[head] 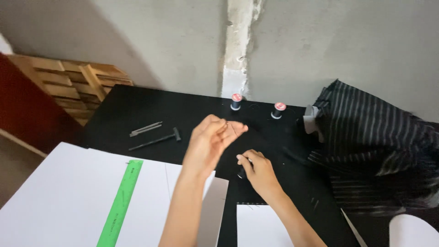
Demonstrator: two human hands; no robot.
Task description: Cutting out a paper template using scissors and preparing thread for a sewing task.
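Small sewing or craft workshop, makeshift. Bare grey concrete wall (320, 41) with a rough plastered seam (238, 45). Black worktable (137, 112) holds two thread spools (236, 101) (278, 110), a small hammer (155, 140), a metal tool (145, 129). Striped dark fabric (370, 146) piled at right. White paper sheets (59, 196) with a green ruler (121, 203) in front. Wooden pallet (73, 84) leans by the wall.

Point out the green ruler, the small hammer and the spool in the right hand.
green ruler (121, 201), head view, mid-length of the strip.
small hammer (155, 140), head view, handle.
spool (241, 173), head view, dark end showing under the fingers.
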